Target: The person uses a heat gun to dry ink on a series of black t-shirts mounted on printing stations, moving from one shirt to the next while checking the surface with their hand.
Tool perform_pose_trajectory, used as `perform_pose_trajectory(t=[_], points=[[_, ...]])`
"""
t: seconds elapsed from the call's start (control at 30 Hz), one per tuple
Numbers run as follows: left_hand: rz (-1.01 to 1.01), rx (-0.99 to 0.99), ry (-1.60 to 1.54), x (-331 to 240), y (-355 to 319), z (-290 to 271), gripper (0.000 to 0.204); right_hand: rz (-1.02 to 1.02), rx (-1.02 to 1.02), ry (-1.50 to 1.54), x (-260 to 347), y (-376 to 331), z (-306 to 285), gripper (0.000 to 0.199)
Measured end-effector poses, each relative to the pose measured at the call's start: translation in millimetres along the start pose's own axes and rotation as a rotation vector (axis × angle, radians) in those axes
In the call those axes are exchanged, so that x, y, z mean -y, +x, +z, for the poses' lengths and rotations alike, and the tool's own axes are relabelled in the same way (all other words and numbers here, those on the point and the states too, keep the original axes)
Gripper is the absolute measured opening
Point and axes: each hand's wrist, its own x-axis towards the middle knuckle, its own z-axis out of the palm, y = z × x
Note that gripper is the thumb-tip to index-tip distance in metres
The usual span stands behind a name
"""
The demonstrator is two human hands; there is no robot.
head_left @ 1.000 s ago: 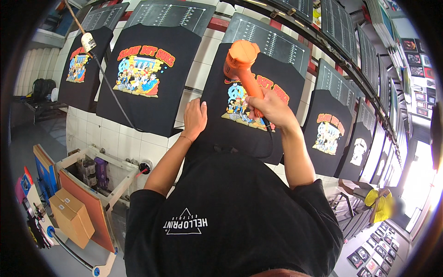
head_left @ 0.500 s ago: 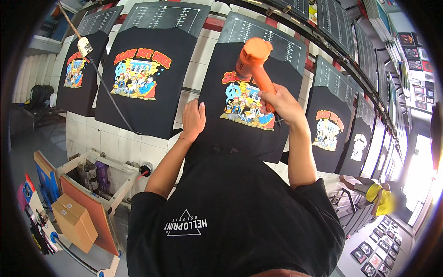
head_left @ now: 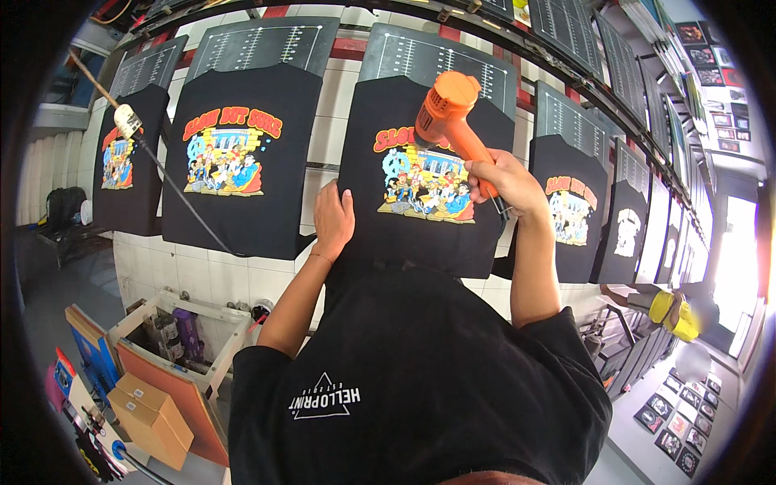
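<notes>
The right hand (head_left: 503,179) was clenched around the handle of an orange heat gun (head_left: 449,113), right of centre in the upper half of the frame, its barrel angled up and to the left over the top of the colourful print (head_left: 420,178) on the black T-shirt (head_left: 420,218) stretched on the middle platen. The left hand (head_left: 333,220) lay flat and open, grasping nothing, pressed on the shirt's left edge just beside the print. The main risk, as I judged it, was heat: the nozzle looked close to the fabric, and held in one spot it could scorch the shirt or blister the ink, while the upper letters seemed likelier to get more heat than the lower part of the picture, leaving the print unevenly cured. The left hand sat near the print, so a sweep of the gun down and to the left could bring hot air over the fingers (head_left: 327,198). That palm could also drag the cloth and shift or wrinkle it on the board, and a thumb straying onto soft ink could smear it. The gun's cord was not clear to me below the right hand, so I could not tell whether it trailed over the print. A neighbouring printed shirt (head_left: 230,162) hung on the platen to the upper left, with a dark cable (head_left: 174,190) running across it from a plug (head_left: 127,120); a tug on that cable could rub its design.
</notes>
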Motion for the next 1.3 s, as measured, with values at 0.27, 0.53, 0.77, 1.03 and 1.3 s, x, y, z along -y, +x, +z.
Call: perform_pose_trajectory(t=[0.27, 0.53, 0.77, 1.03, 1.3], points=[[-0.007, 0.046, -0.034, 0, -3, 1, 0.040, 0.057, -0.083, 0.004, 3, -16, -8, 0.022], [-0.025, -0.027, 0.142, -3, -5, 5, 0.042, -0.046, 0.015, 0.019, -9, -8, -20, 0.022], [-0.050, -0.106, 0.323, -14, -11, 5, 0.045, -0.091, 0.090, 0.015, -26, 2, -40, 0.024], [0.036, -0.105, 0.431, -39, -22, 12, 0.057, -0.048, 0.024, -0.026, -30, -11, -73, 0.025], [0.122, 0.002, 0.423, -50, 3, 19, 0.061, -0.051, -0.041, 0.035, -37, -31, -75, 0.021]])
